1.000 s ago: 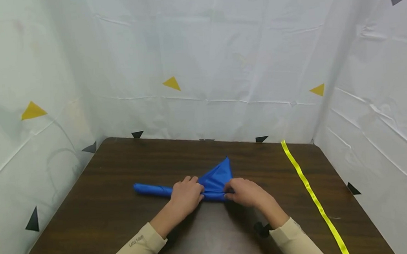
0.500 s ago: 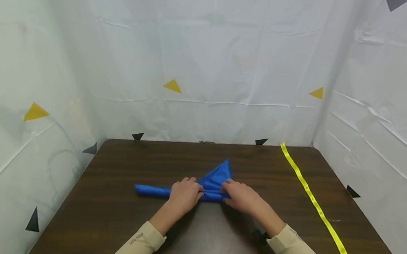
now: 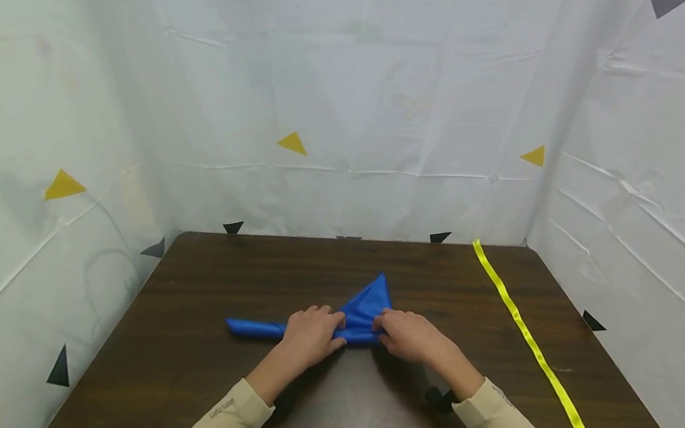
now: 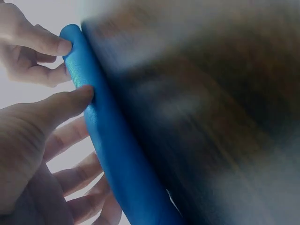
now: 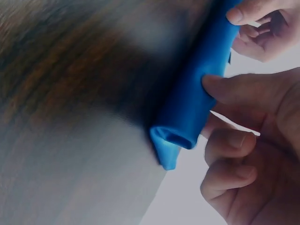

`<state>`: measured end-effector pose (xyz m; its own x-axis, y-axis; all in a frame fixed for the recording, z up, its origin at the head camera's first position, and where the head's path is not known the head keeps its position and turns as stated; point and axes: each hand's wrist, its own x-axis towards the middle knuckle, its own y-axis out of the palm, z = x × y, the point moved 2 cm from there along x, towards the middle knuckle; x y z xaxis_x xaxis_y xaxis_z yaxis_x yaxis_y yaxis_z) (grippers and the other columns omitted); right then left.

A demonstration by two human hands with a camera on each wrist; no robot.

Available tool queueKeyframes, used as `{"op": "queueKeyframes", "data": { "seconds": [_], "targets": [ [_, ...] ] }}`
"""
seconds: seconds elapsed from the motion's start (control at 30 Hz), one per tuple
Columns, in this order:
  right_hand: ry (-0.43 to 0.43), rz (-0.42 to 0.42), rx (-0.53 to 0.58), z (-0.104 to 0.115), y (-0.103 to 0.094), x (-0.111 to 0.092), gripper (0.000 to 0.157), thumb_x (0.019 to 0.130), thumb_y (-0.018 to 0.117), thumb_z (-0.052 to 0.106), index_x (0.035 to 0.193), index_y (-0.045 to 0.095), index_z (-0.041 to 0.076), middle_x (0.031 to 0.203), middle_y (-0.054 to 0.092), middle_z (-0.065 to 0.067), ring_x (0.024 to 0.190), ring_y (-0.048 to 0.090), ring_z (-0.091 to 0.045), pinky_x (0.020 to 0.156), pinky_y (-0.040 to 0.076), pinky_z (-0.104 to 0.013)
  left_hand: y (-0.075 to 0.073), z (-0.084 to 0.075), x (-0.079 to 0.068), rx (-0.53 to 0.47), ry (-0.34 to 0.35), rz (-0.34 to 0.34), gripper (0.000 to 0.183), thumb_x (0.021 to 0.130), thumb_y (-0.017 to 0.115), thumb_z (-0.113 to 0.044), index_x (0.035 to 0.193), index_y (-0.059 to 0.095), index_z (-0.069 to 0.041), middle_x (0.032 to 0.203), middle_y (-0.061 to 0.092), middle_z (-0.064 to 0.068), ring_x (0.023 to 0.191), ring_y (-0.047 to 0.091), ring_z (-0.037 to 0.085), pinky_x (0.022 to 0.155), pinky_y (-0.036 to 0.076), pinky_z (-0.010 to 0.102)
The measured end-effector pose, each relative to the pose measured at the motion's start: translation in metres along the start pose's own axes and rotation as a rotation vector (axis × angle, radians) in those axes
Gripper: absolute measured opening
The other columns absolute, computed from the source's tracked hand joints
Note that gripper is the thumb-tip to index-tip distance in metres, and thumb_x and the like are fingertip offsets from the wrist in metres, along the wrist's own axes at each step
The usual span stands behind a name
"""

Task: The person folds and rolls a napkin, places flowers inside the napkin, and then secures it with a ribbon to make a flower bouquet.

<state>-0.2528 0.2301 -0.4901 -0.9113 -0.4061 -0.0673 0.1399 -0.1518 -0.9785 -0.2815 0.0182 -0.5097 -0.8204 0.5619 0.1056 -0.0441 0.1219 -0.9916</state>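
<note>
A shiny blue cloth (image 3: 368,307) is rolled into a long tube across the middle of the table, and a pointed flap of it still lies flat on the far side. My left hand (image 3: 312,334) grips the roll near its middle. In the left wrist view its thumb (image 4: 77,99) presses the near face of the roll (image 4: 117,150) with the fingers behind. My right hand (image 3: 410,335) pinches the roll near its right end between thumb and index finger. In the right wrist view, that end (image 5: 174,136) shows an open spiral, and the other fingers curl loosely beside it.
A yellow ribbon (image 3: 520,321) runs lengthwise along the right side of the dark wood table (image 3: 168,359). White sheeting (image 3: 359,107) with yellow and dark triangles encloses the table at the back and sides.
Both hands and the blue cloth have shifted slightly toward the person, and the flap's tip sits a little nearer. The hands keep hold of the roll. The yellow ribbon stays put.
</note>
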Motion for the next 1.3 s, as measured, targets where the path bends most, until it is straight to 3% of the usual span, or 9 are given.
{"op": "queueKeyframes", "data": {
  "seconds": [0.17,0.27,0.5,0.7,0.93,1.07,1.2,1.3],
  "targets": [
    [0.025,0.087,0.141,-0.002,-0.006,0.0,0.021,0.102,0.073,0.015,0.12,0.076,0.006,0.109,0.077,-0.006,0.09,0.068,-0.02,0.088,0.059,-0.048,-0.001,-0.003,-0.004,0.018,0.008,-0.025,0.02,0.102,0.074,-0.045,0.112,0.078,-0.028,0.105,0.069,-0.001,0.099,0.067,0.022,0.082,0.06,0.045],
    [0.057,0.085,0.182,-0.004,-0.006,0.001,0.023,0.102,0.074,0.018,0.122,0.071,0.008,0.101,0.073,-0.004,0.084,0.063,-0.019,0.082,0.057,-0.046,0.002,-0.001,-0.003,-0.002,0.002,-0.041,0.02,0.103,0.073,-0.043,0.112,0.08,-0.026,0.105,0.068,0.0,0.099,0.066,0.021,0.079,0.061,0.045],
    [0.048,-0.062,0.011,-0.004,0.001,0.001,0.026,0.096,0.083,0.028,0.113,0.066,0.016,0.1,0.063,-0.002,0.072,0.056,-0.017,0.067,0.052,-0.038,0.006,0.003,0.002,-0.042,-0.012,-0.031,0.02,0.105,0.07,-0.042,0.112,0.08,-0.026,0.101,0.069,-0.001,0.093,0.067,0.022,0.074,0.061,0.049],
    [0.048,-0.108,-0.099,0.001,0.009,0.002,0.028,0.093,0.087,0.03,0.109,0.069,0.016,0.1,0.063,-0.002,0.068,0.056,-0.017,0.064,0.054,-0.038,0.003,0.001,0.003,-0.033,-0.032,-0.041,0.02,0.106,0.069,-0.04,0.112,0.077,-0.023,0.103,0.072,-0.001,0.094,0.068,0.023,0.075,0.06,0.05],
    [0.027,-0.163,-0.137,0.007,0.013,-0.002,0.018,0.095,0.084,0.024,0.105,0.072,0.015,0.095,0.062,-0.001,0.064,0.058,-0.019,0.059,0.054,-0.039,-0.002,-0.007,-0.001,0.049,0.033,-0.095,0.017,0.105,0.071,-0.037,0.112,0.068,-0.021,0.106,0.074,0.002,0.092,0.073,0.025,0.068,0.059,0.047],
    [0.016,-0.143,-0.126,0.01,0.008,-0.005,0.014,0.096,0.082,0.022,0.105,0.074,0.015,0.093,0.062,-0.001,0.066,0.059,-0.021,0.061,0.054,-0.042,-0.001,-0.008,-0.003,0.084,0.069,-0.076,0.018,0.104,0.072,-0.039,0.113,0.074,-0.023,0.104,0.07,0.0,0.089,0.071,0.022,0.066,0.059,0.044],
    [-0.002,-0.089,-0.104,0.011,0.002,-0.007,0.014,0.097,0.081,0.021,0.109,0.077,0.015,0.094,0.065,-0.002,0.072,0.061,-0.02,0.063,0.054,-0.043,-0.005,-0.01,-0.006,0.128,0.104,-0.022,0.026,0.101,0.075,-0.045,0.114,0.079,-0.023,0.107,0.07,0.001,0.093,0.069,0.021,0.073,0.06,0.045],
    [-0.018,-0.049,-0.06,0.01,0.0,-0.009,0.018,0.098,0.079,0.02,0.114,0.079,0.014,0.1,0.072,-0.004,0.081,0.066,-0.021,0.068,0.056,-0.044,-0.009,-0.013,-0.01,0.159,0.128,-0.022,0.025,0.099,0.078,-0.045,0.111,0.08,-0.023,0.111,0.073,0.001,0.098,0.069,0.021,0.078,0.06,0.044]
  ]
}}
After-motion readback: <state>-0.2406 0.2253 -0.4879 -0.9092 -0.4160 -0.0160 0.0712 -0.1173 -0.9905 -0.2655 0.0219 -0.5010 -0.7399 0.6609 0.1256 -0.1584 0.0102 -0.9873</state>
